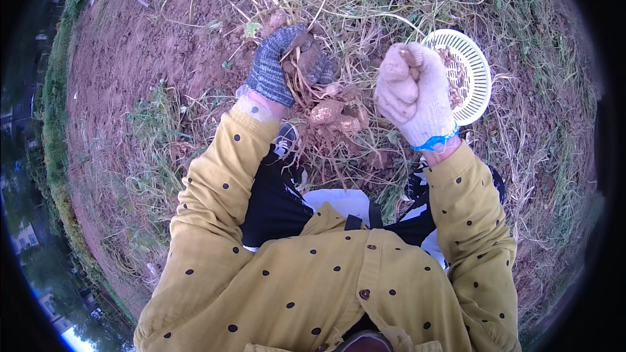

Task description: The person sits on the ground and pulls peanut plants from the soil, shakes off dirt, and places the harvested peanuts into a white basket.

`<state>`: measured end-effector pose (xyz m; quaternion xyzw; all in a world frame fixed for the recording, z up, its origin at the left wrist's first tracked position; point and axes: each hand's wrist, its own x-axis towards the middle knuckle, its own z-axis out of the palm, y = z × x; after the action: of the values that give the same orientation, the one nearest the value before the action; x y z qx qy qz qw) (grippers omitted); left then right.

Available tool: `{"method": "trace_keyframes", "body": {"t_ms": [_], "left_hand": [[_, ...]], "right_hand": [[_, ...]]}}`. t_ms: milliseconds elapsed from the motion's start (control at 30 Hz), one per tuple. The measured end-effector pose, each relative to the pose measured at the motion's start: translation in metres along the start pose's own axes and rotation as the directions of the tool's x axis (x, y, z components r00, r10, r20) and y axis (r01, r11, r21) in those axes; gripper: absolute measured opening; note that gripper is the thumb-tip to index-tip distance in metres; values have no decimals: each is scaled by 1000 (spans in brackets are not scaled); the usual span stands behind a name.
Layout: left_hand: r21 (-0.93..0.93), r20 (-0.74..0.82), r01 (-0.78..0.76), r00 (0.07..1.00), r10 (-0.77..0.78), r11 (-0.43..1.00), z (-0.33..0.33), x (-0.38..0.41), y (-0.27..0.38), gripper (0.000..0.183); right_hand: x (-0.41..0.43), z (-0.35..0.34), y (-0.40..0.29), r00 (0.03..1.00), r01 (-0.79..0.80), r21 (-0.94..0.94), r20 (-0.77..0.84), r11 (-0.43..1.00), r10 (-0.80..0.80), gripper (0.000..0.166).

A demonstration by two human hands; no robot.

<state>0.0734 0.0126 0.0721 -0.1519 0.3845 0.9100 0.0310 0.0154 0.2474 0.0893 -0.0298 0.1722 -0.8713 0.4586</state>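
Note:
My left hand, in a dark grey knit glove, grips the stems of an uprooted peanut plant. From the fist hang soil-caked roots and a cluster of peanut pods. My right hand, in a soiled white knit glove with a blue band at the wrist, is curled into a fist. A brown peanut pod shows between its thumb and fingers, mostly covered. Just right of that fist, and partly behind it, is a white slotted plastic basket with loose peanuts inside.
Cut stalks and dry grass cover the ground at right. Bare reddish soil stretches to the left. Below my hands are my shoes and a white seat-like surface. A green hedge borders the plot.

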Motion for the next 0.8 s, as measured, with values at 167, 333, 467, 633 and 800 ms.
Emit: {"method": "trace_keyframes", "body": {"t_ms": [167, 333, 467, 633, 800], "left_hand": [[-101, -170, -82, 983, 64, 992, -7, 2, 2, 30], [-76, -318, -72, 947, 44, 994, 3, 3, -8, 23], [27, -449, 7, 893, 6, 1000, 32, 1, -17, 20], [59, -383, 28, 924, -3, 998, 32, -3, -19, 16], [7, -427, -52, 903, 50, 999, 21, 4, -25, 17]], "right_hand": [[-10, 18, -21, 986, -79, -566, -165, 821, -19, 32], [0, 22, 1, 981, -191, -781, -155, 594, 112, 38], [5, 9, 19, 1000, -19, -987, -20, 162, -9, 41], [7, 1, 16, 999, 19, -999, 16, -40, 51, 45], [9, 10, 10, 991, -105, -994, -108, -41, 76, 45]]}}
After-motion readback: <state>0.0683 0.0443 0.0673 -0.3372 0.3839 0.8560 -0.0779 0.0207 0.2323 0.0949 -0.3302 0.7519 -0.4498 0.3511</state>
